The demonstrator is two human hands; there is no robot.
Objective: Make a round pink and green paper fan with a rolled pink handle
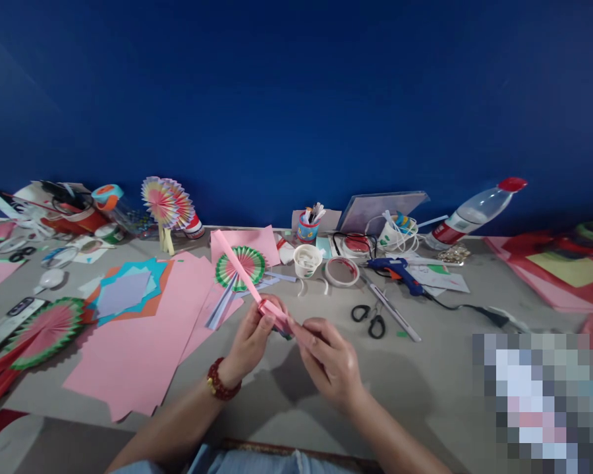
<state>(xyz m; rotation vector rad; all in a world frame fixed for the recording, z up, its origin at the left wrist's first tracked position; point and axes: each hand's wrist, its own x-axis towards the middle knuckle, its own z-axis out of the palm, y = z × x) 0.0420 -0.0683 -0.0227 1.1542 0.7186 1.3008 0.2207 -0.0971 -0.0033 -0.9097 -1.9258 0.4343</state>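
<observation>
A pink paper strip (238, 266) slants up and leftward above the counter (425, 375), its long free end running away from the left hand (251, 339), which is nearer and pinches it, while the right hand's (332, 361) bunched fingertips meet the near end, their grip unclear.

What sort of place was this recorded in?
Probably a papercraft workspace, though whether a classroom, workshop or home can't be told. The table holds large pink sheets, a round pleated paper piece with a green rim, and a blue glue gun.
</observation>
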